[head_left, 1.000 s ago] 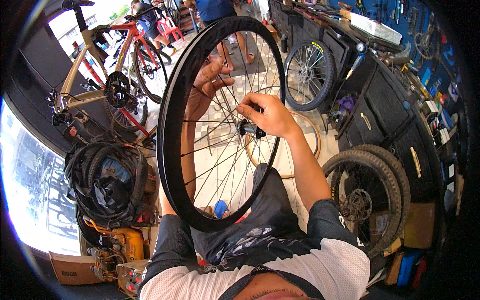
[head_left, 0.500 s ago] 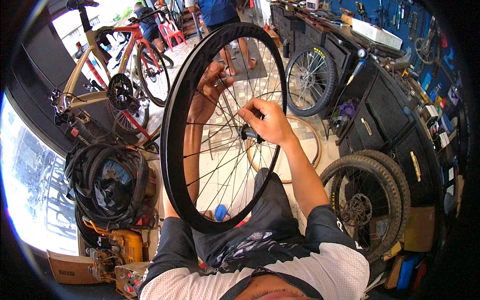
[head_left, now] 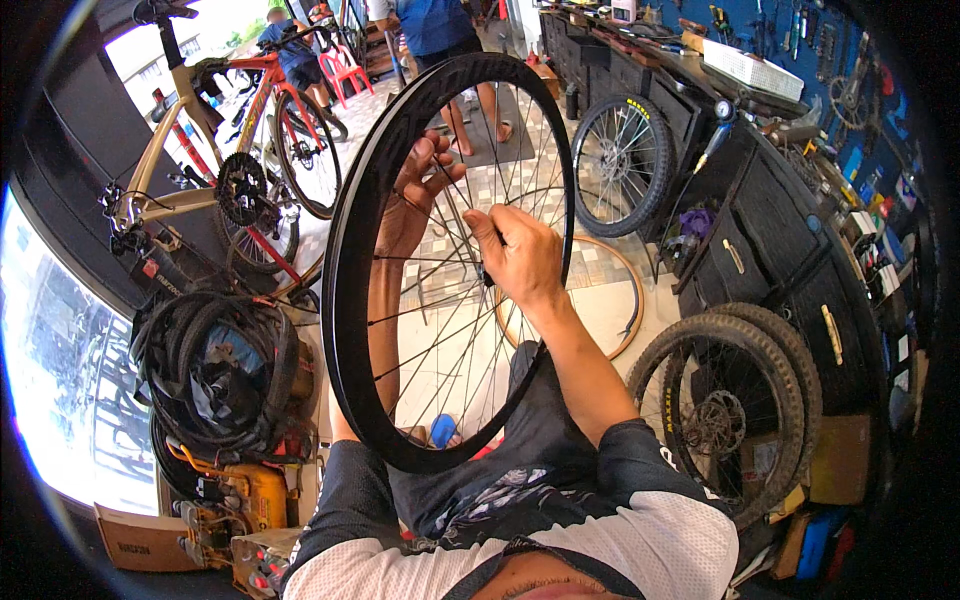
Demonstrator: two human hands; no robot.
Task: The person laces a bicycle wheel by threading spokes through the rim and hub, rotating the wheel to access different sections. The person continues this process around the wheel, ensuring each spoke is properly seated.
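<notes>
A black deep-rimmed bicycle wheel (head_left: 347, 300) without a tyre stands upright and slightly turned in front of me, its lower rim by my lap. Thin dark spokes run to a black hub (head_left: 487, 277), mostly covered by my right hand (head_left: 522, 258). That hand is closed on the near side, thumb and curled fingers pinching at a spoke just above the hub. Behind the spokes, my left hand (head_left: 418, 185) reaches up inside the rim's outline. Its fingers are bent near the upper spokes; what they grip is too fine to make out.
Bikes, one with a tan frame (head_left: 160, 207), stand at left, above a heap of black tyres (head_left: 215, 350). Knobby-tyred wheels (head_left: 720, 400) lean against black drawers (head_left: 770, 240) at right. A tan-edged hoop (head_left: 637, 300) lies on the floor. Another person (head_left: 435, 30) stands ahead.
My right hand has turned and moved slightly left and down, covering more of the hub. My left fingers have shifted slightly. The wheel has dipped a little.
</notes>
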